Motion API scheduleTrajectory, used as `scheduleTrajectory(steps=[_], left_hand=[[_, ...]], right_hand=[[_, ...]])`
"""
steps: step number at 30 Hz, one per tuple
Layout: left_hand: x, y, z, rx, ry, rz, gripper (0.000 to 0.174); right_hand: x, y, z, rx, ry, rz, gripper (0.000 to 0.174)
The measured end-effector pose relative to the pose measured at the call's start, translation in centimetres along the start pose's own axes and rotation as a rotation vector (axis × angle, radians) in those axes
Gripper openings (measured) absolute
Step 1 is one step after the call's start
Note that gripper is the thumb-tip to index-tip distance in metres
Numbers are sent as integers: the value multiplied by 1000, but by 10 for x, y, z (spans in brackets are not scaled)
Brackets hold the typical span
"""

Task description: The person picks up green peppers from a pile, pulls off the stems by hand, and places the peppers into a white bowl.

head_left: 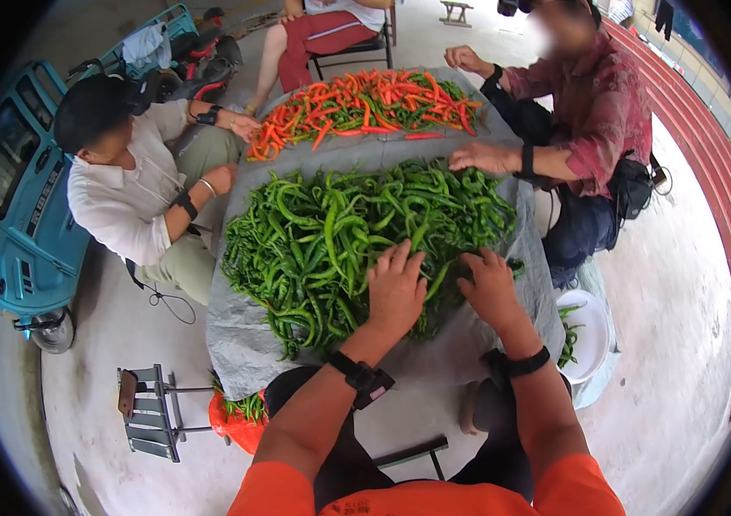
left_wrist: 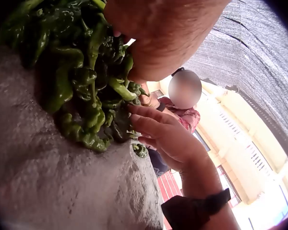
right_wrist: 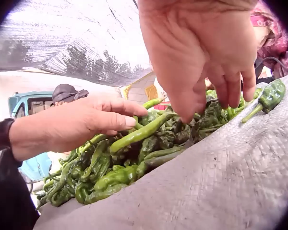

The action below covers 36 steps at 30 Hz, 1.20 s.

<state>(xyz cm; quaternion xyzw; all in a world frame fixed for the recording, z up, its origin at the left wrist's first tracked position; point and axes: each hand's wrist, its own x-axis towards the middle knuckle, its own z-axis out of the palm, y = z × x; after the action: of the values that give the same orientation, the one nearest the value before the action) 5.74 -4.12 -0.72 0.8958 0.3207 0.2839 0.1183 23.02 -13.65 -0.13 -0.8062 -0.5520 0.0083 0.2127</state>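
A heap of long green chili peppers covers the near half of the sheeted table. On its front part rests my left hand, fingers extended over the peppers. My right hand touches the heap's right front edge, fingers spread and slightly bent. In the right wrist view, a light green pepper lies between the two hands, just under the left thumb; the right fingertips reach down among darker peppers. The left wrist view shows the right fingers at the heap's edge, part of it hidden behind my left hand.
Red and orange peppers lie at the table's far end. People sit at left, right and far side. A white basin with green peppers stands at right; a red bag and folding stool are at left.
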Motion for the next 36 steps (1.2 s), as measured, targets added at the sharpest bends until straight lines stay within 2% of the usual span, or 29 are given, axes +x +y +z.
scheduleTrajectory(steps=[4, 7, 10, 14, 17, 20, 21, 24, 25, 28, 32, 36], left_hand=[[-1, 5, 1, -125, -42, 53, 43], [0, 5, -8, -121, 129, 114, 43], [7, -2, -26, -61, 379, -5, 44], [16, -37, -35, 106, 589, -256, 59], [8, -76, -4, 213, 448, -527, 69], [8, -69, -15, 138, 298, -481, 79], [9, -64, -15, 104, 321, -466, 83], [8, -50, -18, 194, 313, -345, 81], [9, -44, -18, 186, 342, -331, 75], [10, -35, -23, 86, 264, -344, 69], [8, -18, -24, 48, 305, -125, 61], [9, -8, -27, -70, 234, -50, 60]], right_hand=[[7, 4, 0, 104, 148, 76, 51], [8, 7, -2, 74, 168, 71, 48], [6, 3, -7, 113, 130, 32, 43], [6, -3, -12, 142, 119, -5, 40], [5, -4, -10, 146, 146, -12, 39], [4, -7, -10, 149, 127, -12, 38], [4, -8, -10, 154, 111, -13, 38], [4, -10, -4, 141, 103, -41, 38], [5, -10, -2, 140, 100, -56, 38], [4, -12, 1, 140, 83, -95, 37], [4, -20, 1, 150, 88, -133, 38], [3, -36, 0, 204, 144, -175, 41]])
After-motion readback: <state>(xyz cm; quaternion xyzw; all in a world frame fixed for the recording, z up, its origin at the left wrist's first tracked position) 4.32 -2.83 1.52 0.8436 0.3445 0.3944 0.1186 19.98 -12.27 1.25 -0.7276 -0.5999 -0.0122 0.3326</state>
